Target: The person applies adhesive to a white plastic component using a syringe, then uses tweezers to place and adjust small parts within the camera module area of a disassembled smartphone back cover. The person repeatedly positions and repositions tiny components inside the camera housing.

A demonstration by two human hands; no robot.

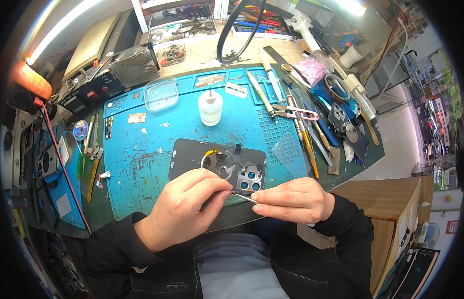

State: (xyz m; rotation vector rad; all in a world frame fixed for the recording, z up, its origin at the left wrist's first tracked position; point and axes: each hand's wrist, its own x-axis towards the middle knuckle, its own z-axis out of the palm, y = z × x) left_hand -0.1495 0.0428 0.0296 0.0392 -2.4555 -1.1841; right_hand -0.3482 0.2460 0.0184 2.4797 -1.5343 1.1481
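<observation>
In my right hand [294, 202] I hold thin metal tweezers [246, 198], their tips pointing left. My left hand [184, 207] is closed in a pinch at those tips, on a tiny dark part [234, 192] too small to name. Just beyond both hands lies a dark phone back panel [188, 155] on the blue work mat [142, 167]. It has a ring-shaped coil [210, 153] with a yellow strip and a camera block [250, 179] with round lenses. My left fingers hide part of its near edge. Farther off stands a white dropper bottle [210, 108].
A clear plastic box [161, 94] sits at the mat's far left. Screwdrivers, brushes and pink-handled snips [295, 112] crowd the right side. At left are a solder spool [81, 130] and more tools. A black cable loop [222, 45] hangs over the back.
</observation>
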